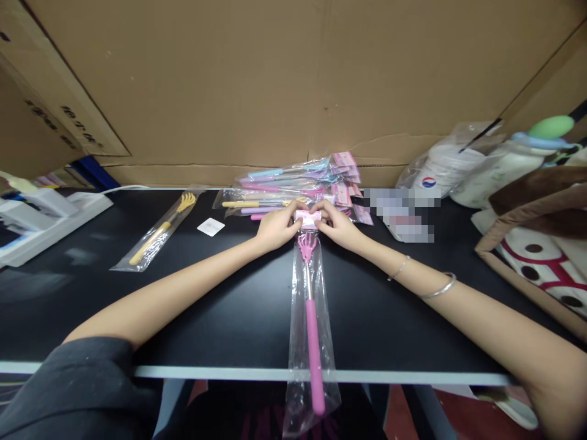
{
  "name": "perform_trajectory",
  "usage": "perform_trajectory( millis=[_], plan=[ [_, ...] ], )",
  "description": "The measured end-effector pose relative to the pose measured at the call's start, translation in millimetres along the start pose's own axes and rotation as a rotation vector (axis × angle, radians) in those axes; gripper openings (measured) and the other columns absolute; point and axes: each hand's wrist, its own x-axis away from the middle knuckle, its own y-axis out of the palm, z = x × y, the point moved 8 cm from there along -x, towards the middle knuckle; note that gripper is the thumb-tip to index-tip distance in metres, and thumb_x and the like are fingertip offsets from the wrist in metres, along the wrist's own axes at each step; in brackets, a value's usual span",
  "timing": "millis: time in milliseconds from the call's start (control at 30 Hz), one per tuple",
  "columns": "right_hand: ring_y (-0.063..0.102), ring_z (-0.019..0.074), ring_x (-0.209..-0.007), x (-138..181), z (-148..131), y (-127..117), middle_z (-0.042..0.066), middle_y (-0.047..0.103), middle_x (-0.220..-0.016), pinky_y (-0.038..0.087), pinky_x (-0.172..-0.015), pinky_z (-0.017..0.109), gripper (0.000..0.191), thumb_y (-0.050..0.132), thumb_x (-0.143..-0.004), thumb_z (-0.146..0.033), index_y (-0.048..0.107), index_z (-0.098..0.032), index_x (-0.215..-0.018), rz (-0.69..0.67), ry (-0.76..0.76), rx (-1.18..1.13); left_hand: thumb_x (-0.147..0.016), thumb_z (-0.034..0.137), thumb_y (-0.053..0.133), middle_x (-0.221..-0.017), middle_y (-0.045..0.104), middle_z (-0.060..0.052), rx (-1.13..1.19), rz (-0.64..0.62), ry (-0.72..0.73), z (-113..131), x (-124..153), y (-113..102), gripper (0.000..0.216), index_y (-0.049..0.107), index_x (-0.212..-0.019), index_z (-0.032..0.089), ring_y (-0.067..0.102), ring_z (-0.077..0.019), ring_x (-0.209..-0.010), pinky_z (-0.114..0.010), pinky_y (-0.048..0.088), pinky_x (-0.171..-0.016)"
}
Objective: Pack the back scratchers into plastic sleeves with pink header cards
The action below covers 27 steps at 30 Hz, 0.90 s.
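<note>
The pink card (308, 220) is pinched by the fingers of the left hand (277, 228) at nine o'clock and of the right hand (340, 227) at three; at six o'clock from them the bagged pink scratcher (312, 324) is laid, partly overhanging the table (220, 330).

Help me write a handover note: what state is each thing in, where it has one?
Left hand: pinching the pink card.
Right hand: pinching the same card.
Pink scratcher: bagged, handle end past the table edge.
Yellow scratcher: bagged, lying flat.
Other scratchers: bagged, piled up.
White label: lying flat.
Power strip: adapters plugged in.
Pepsi cup: inside a clear bag.
Green-topped bottle: too blurred to tell if shut.
</note>
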Motion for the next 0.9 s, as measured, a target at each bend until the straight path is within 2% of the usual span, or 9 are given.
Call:
perform_trajectory(
  millis=[167, 433, 700, 900],
  plan=[
    [0.036, 0.0118, -0.056, -0.1, -3.2, -0.7, -0.008, 0.036, -0.064, 0.029, -0.061, 0.027, 0.020, 0.051, -0.082, -0.018, 0.045, -0.022, -0.100, 0.000, -0.017, 0.015, -0.088, 0.030, 0.045, -0.072, 0.063, 0.001, -0.014, -0.003, -0.004, -0.2, 0.1, -0.4, 0.035, 0.056, -0.121, 0.023, 0.063, -0.0204, -0.073, -0.027, 0.039, -0.065],
    [0.036, 0.0122, -0.057, 0.1, -4.1, -0.2, -0.008, 0.035, -0.063, 0.029, -0.061, 0.028, 0.020, 0.051, -0.082, -0.018, 0.045, -0.022, -0.100, -0.003, -0.004, 0.021, -0.089, 0.029, 0.046, -0.082, 0.068, 0.000, -0.008, 0.000, 0.005, 0.9, 0.3, -1.2, 0.034, 0.057, -0.120, 0.022, 0.064, -0.0204, -0.076, -0.028, 0.040, -0.067],
    [0.035, 0.0123, -0.056, -0.4, -3.9, 0.4, -0.008, 0.035, -0.062, 0.028, -0.060, 0.027, 0.020, 0.051, -0.081, -0.016, 0.045, -0.022, -0.099, -0.009, -0.007, 0.006, -0.088, 0.029, 0.046, -0.070, 0.062, 0.002, 0.014, -0.004, 0.004, 0.9, 0.2, -1.4, 0.035, 0.057, -0.121, 0.022, 0.059, -0.0183, -0.066, -0.026, 0.038, -0.065],
    [0.036, 0.0123, -0.056, -0.1, -6.4, -0.3, -0.008, 0.035, -0.062, 0.028, -0.060, 0.028, 0.021, 0.051, -0.081, -0.016, 0.045, -0.023, -0.100, -0.003, -0.009, 0.022, -0.087, 0.029, 0.047, -0.082, 0.067, 0.000, 0.032, -0.008, 0.013, 0.9, 0.2, -0.8, 0.036, 0.057, -0.121, 0.022, 0.060, -0.0181, -0.069, -0.027, 0.040, -0.066]
  ],
)
